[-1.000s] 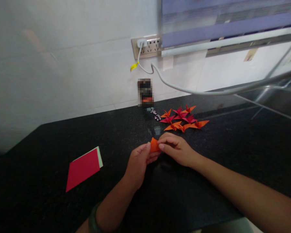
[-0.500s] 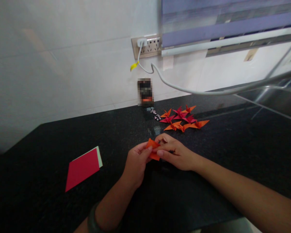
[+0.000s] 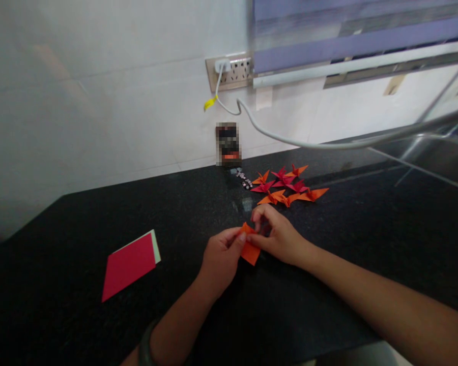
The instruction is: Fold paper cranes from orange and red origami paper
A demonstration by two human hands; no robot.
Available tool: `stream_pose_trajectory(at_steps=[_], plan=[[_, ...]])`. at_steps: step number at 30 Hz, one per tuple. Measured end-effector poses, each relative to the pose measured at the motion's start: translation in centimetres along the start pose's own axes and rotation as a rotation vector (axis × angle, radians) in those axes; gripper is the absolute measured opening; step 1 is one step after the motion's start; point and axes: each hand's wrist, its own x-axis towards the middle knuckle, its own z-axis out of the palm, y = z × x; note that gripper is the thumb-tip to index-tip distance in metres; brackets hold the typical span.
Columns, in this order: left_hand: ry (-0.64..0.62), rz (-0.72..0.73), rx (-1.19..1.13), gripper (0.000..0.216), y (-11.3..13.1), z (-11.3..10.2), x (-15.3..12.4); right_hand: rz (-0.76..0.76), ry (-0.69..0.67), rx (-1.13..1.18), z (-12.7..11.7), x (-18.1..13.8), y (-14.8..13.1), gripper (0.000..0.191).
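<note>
Between my two hands is a small folded piece of orange origami paper [image 3: 251,252]. My left hand [image 3: 222,256] pinches its left side, thumb on top. From the right, my right hand [image 3: 280,234] has thumb and fingers closed at the paper's upper right edge; the fingertips are partly hidden. Just beyond the hands, several folded paper cranes [image 3: 313,194] in orange and red lie grouped on the black countertop [image 3: 191,213].
A stack of square paper [image 3: 130,267], red on top with pale green beneath, lies at the left. A pixelated upright object [image 3: 228,144] leans on the wall, a patterned strap beside it. A white cable [image 3: 282,138] runs from the wall socket [image 3: 234,72] across to the right.
The orange paper has shifted slightly right and turned, showing more of its lower face. My left hand moved a little right; my right hand's fingers lifted and curled at its upper edge.
</note>
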Motion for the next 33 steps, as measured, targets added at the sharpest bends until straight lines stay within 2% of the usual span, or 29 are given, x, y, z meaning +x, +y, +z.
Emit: stream_pose_trajectory(at_steps=[2,6,9,12,16,23,29,33], plan=[[-0.01,-0.016,-0.027,0.021,0.05,0.05,-0.07,0.033,-0.032,0.0,0.0,0.08,0.07,0.023],[-0.011,-0.095,-0.242,0.024,0.04,0.09,0.02,-0.01,-0.067,-0.024,-0.05,0.2,0.17,0.003],[0.003,-0.168,-0.475,0.027,0.03,0.05,0.2,0.016,-0.008,-0.008,-0.08,0.23,0.16,0.007],[-0.003,-0.219,-0.558,0.022,0.08,0.04,0.24,0.036,0.037,0.029,-0.1,0.24,0.02,0.01],[-0.079,-0.197,-0.563,0.021,0.1,0.08,0.1,0.06,0.05,0.055,-0.11,0.22,-0.09,0.009],[-0.118,-0.132,-0.455,0.026,-0.02,0.03,-0.03,0.021,0.056,0.001,-0.13,0.16,-0.06,0.01],[-0.009,-0.1,-0.224,0.028,0.13,0.26,-0.14,-0.005,0.038,-0.026,0.0,0.06,-0.36,0.015],[0.001,-0.11,-0.14,0.027,0.25,0.33,-0.17,-0.03,0.024,-0.024,0.07,0.02,-0.35,0.014]])
